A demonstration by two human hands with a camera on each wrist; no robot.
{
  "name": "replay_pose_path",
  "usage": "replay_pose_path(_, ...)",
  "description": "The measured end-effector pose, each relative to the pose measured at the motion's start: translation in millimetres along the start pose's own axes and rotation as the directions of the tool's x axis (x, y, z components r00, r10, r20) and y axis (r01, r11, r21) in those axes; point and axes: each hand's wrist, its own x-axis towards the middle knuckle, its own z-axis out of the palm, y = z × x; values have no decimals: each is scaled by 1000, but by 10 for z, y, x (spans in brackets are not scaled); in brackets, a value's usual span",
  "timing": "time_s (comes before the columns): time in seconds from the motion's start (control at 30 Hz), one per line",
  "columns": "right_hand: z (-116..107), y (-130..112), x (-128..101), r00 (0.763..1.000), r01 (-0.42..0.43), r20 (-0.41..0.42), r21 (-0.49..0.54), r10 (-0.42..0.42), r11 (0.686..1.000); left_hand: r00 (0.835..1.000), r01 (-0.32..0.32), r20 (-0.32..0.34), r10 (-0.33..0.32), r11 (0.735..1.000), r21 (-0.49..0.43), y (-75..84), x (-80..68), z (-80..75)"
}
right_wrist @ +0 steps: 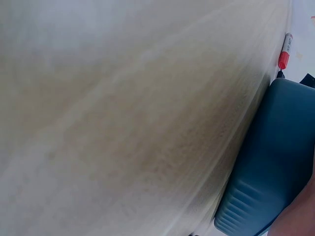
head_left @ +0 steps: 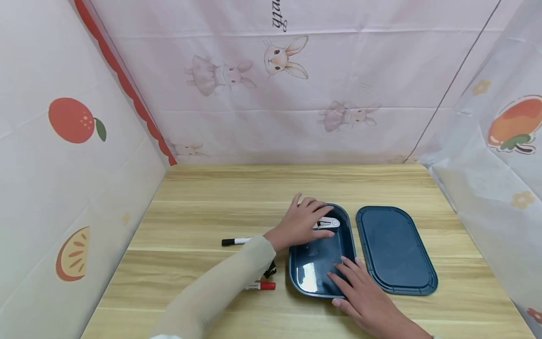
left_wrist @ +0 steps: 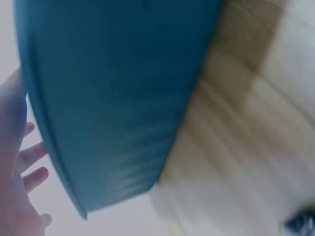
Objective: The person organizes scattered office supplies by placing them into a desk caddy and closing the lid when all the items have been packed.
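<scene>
Dark blue plastic box (head_left: 322, 263) is sitting open on the wooden table (head_left: 203, 207), and the small white-and-silver gadget (head_left: 327, 223) (looks like a clipper or a little clip tool, can't swear to it) is down inside at the far end of it. From where I'm watching, I'd say the putting-in part is roughly under way: that one item is in the box, while the black marker (head_left: 235, 241) and the red-capped marker (head_left: 260, 286) lie out on the table to the left of the box, and the lid (head_left: 395, 249) lies flat just beside the box on its right, so closing up hasn't happened. The gadget's long axis runs about left-right across the box, with its rounded end toward the right wall. The box itself runs long from near to far, same as the lid. My left hand (head_left: 302, 221) is over the far-left corner of the box, fingers fairly straight and reaching to the gadget; whether they pinch it or just touch it, I can't tell from the head view, and the left wrist view only gives blurry blue box wall (left_wrist: 113, 98). My right hand (head_left: 364, 294) rests flat, fingers extended, on the near-right rim of the box, holding nothing. Right wrist view shows the red-capped marker (right_wrist: 285, 51) past the box edge (right_wrist: 270, 162).
</scene>
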Motion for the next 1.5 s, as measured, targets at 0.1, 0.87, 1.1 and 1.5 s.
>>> replay_pose_path(0.1, -6, -11, -2, 1000, -8, 1, 1, 8, 1000, 1000, -13, 22, 12, 1000, 24, -76, -49, -64)
replay_pose_path(0.87, 2, -12, -16, 999, -30, 17, 15, 30, 999, 995, 69, 81, -63, 995, -69, -593, -556, -199)
replay_pose_path(1.1, 5, -10, -9, 1000, -14, -2, 11, 14, 1000, 994, 106, 49, -103, 992, -75, -757, -751, -191)
replay_pose_path(1.5, 7, -17, 0, 999, -30, 26, 21, 29, 999, 984, 177, 59, -171, 975, -132, -1015, -1108, -163)
